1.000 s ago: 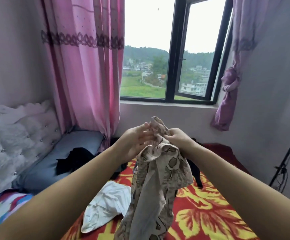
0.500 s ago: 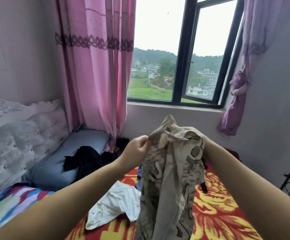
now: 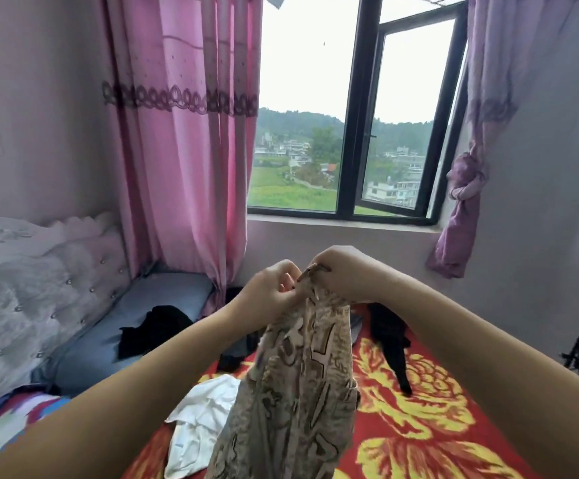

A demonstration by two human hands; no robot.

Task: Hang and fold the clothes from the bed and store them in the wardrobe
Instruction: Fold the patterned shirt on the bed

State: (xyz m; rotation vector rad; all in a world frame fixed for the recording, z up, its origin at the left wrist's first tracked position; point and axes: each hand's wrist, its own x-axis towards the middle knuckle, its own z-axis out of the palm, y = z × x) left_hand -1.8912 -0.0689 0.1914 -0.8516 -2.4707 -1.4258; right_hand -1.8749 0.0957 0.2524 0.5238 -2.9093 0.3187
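Both hands (image 3: 301,283), close together, pinch a patterned garment's (image 3: 298,392) top edge. Below them, white (image 3: 201,420) and black clothes (image 3: 153,328) await on the bed (image 3: 429,430).

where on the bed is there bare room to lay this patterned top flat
The freest patch is the red floral bedspread right of the patterned top, in front of the black garment. The grey pillow has bare room in front of its black cloth. It is crowded left of the top, around the white garment.
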